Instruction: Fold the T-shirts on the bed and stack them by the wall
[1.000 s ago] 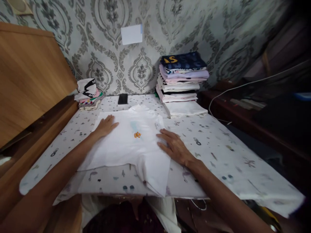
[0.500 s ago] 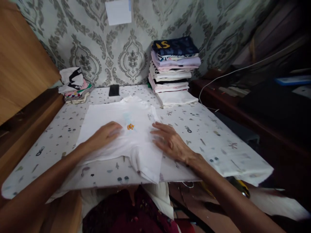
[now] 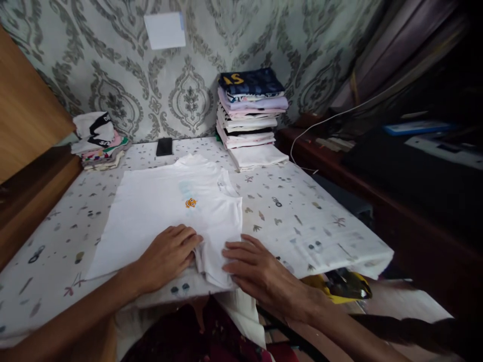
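A white T-shirt (image 3: pixel 151 206) lies spread on the table, its neckline turned to the right. A small orange cartoon face (image 3: pixel 190 202) is printed on its chest, beside a faint pale-blue print. My left hand (image 3: pixel 169 256) is at the shirt's near edge by the underarm, fingers curled and pressed together on the cloth; its thumb is hidden. My right hand (image 3: pixel 260 271) rests on the near sleeve (image 3: pixel 213 261), its fingers stretched out and slightly apart. The sleeve reaches the table's front edge and is a little rumpled near the left fingers.
A tall stack of folded clothes (image 3: pixel 251 120) stands at the back, right of centre. To the left is a smaller clothes pile (image 3: pixel 98 141), with a black phone (image 3: pixel 164 146) between them. A white cable (image 3: pixel 339 113) runs by the dark furniture at right. The table (image 3: pixel 287 221) wears a patterned cloth.
Both hands have moved from the middle of the shirt toward me, to its near edge and sleeve. The shirt lies smoother. My view has shifted slightly.
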Tool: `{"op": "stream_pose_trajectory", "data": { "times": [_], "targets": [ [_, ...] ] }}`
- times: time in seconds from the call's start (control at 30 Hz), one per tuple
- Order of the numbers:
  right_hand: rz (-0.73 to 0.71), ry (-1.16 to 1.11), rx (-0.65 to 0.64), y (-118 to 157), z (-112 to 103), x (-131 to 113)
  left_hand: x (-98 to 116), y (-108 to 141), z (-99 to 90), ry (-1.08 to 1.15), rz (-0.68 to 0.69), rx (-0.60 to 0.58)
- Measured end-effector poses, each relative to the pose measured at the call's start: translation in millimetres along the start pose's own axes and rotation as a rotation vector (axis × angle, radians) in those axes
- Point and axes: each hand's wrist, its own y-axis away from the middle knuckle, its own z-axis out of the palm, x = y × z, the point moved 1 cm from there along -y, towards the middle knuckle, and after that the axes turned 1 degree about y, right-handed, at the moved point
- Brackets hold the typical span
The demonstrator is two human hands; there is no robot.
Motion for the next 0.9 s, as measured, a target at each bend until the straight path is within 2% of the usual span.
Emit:
{"op": "stream_pose_trajectory", "data": {
  "times": [0.1,0.2,0.4,0.57,0.7,0.9],
  "targets": [
    [-0.017,-0.027,0.079,-6.8,7.1,0.1,-0.4,-1.5,2.7,-0.039,-0.010,0.025],
    [0.009,-0.088,0.107,-6.0,5.4,1.5,-4.3,2.4,2.0,-0.011,-0.019,0.024],
    [-0.005,-0.110,-0.045,-2.2,-8.9,-2.5,-12.8,16.4,-1.0,0.063,-0.052,0.019],
    [-0.019,-0.089,-0.057,-7.3,-6.3,-5.1,-8.5,16.2,-0.9,-0.001,-0.025,0.056],
    [-0.019,-0.130,-0.003,-8.8,-5.9,-7.6,-4.6,10.4,2.6,-0.055,0.016,0.070],
    [0.130,-0.256,0.127,-10.1,-11.0,-10.0,1.5,2.6,9.3,-0.022,0.008,0.112]
  ]
}}
